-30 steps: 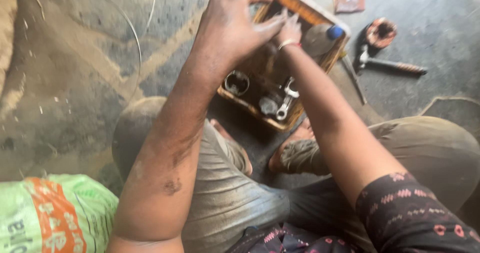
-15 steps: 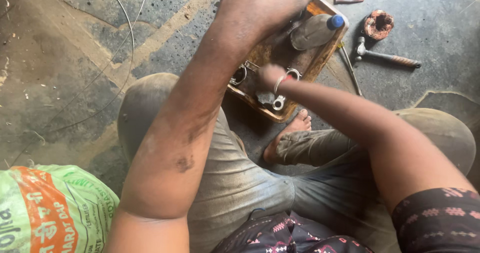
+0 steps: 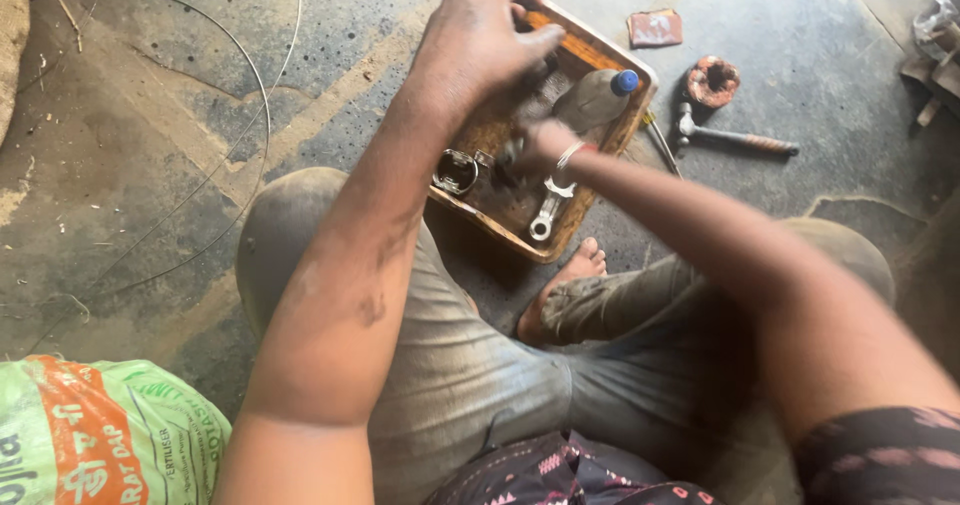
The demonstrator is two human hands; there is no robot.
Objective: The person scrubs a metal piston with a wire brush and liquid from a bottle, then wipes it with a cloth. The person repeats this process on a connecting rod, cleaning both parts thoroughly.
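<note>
A shallow wooden tray point(image 3: 590, 53) lies on the concrete floor point(image 3: 150, 165) in front of the seated person, just beyond their bare foot point(image 3: 560, 290). Both hands are in it. The left hand point(image 3: 480, 40) hovers over the far half of the tray with its fingers curled downward; its back hides whatever is under it, so it cannot be told whether it holds anything. The right hand point(image 3: 542, 145) is lower in the tray, fingers bent around a small dark metal part point(image 3: 510, 155) that is blurred and mostly covered by the hand. A light band sits at that wrist.

Inside the tray, a grey plastic bottle with a blue cap point(image 3: 595, 98) lies on its side along the far right edge, just beside the right hand. A wrench point(image 3: 548, 210) lies near the tray's near corner, its ring end toward the rim. A round metal ring part point(image 3: 455, 170) sits at the tray's left edge, partly hidden by the left forearm.

Outside the tray to the right, a hammer point(image 3: 735, 137) lies on the floor, with a rust-coloured coil point(image 3: 712, 78) next to its head and a small reddish packet point(image 3: 655, 27) farther back. A thin wire loop point(image 3: 262, 95) curves over the floor at left. A green and orange sack point(image 3: 90, 435) fills the lower left corner.
</note>
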